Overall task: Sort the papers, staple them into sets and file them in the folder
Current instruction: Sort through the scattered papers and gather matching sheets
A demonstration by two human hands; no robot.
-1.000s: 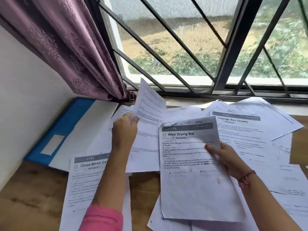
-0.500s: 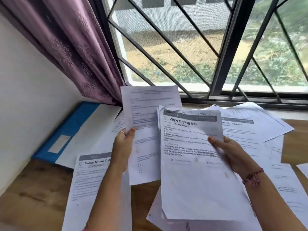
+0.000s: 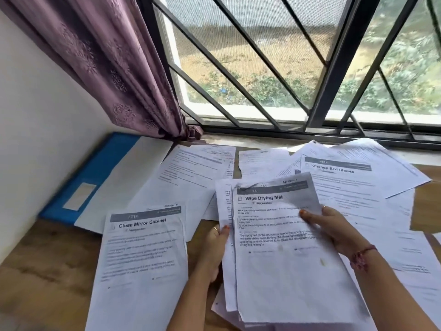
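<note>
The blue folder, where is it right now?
In the head view the blue folder lies at the far left of the table against the wall, under the curtain, partly covered by a white sheet and untouched by either hand.

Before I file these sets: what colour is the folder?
Blue, with a pale label; the folder shows in the head view.

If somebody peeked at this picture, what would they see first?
Probably the paper titled "Wipe Drying Mat", front and middle, held on a small stack by the left hand and right hand. Loose printed pages cover the wooden table, with "Close Mirror Cabinet" to the left and "Change Bed Sheets" behind on the right. A blue folder lies by the wall under a purple curtain.
</note>
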